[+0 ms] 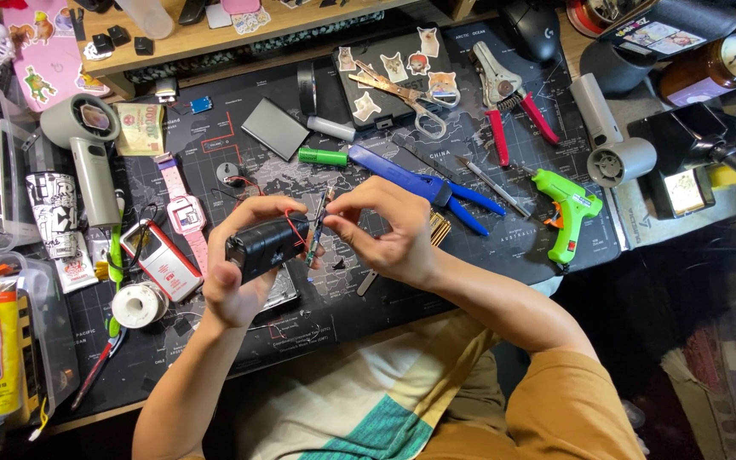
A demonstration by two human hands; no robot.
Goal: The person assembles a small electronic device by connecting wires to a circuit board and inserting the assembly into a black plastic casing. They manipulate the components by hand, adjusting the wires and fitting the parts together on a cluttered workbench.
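Note:
My left hand point(236, 268) grips a small black box-shaped device point(266, 245) above a dark desk mat point(402, 290). Red wire runs from the box to a narrow green circuit board point(318, 226). My right hand point(381, 226) pinches that board by its edge, just right of the box, with the board standing nearly upright between the two hands. The underside of the box is hidden by my left palm.
Around the hands lie blue-handled pliers point(423, 183), a green glue gun point(568, 213), scissors point(411, 98), red-handled cutters point(508, 102), a green battery cell point(323, 156), a solder spool point(138, 304), a pink watch point(185, 213) and two grey handheld fans point(87, 149).

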